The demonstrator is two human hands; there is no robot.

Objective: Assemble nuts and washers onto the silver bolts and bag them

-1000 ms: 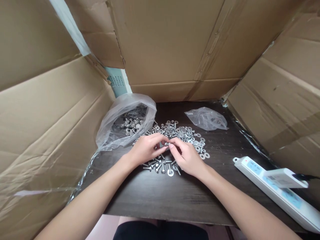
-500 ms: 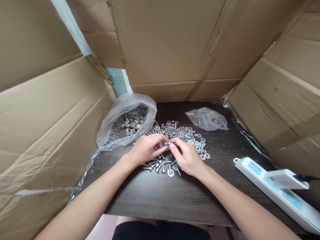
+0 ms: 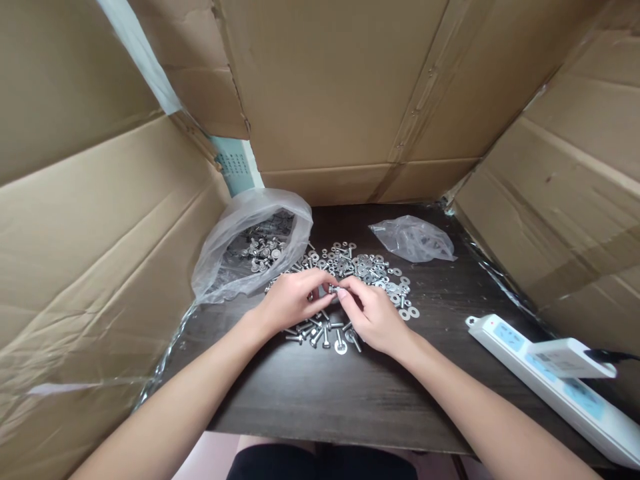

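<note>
Above the table's middle, my left hand (image 3: 297,293) and my right hand (image 3: 373,310) meet fingertip to fingertip. Between them is a small metal bolt (image 3: 334,289), lying sideways. My left thumb and fingers are closed on its left end, and my right thumb and forefinger pinch its right end, covering much of it. Whether a nut or washer sits on it is too small to tell. Loose bolts (image 3: 326,337) lie just below my hands, a few with washers (image 3: 341,347) on them. Behind my hands spreads a pile of washers and nuts (image 3: 367,267).
An open clear plastic bag (image 3: 210,280) at the left holds several bolts with washers. A crumpled plastic bag (image 3: 413,239) lies at the back right. A white power strip (image 3: 545,383) with a plugged-in adapter (image 3: 570,357) is on the right. Cardboard walls (image 3: 345,87) enclose the dark table (image 3: 300,407).
My right thumb and forefinger have shifted slightly left along the bolt, covering more of its right end. Otherwise only a slight shift of the whole view shows.
</note>
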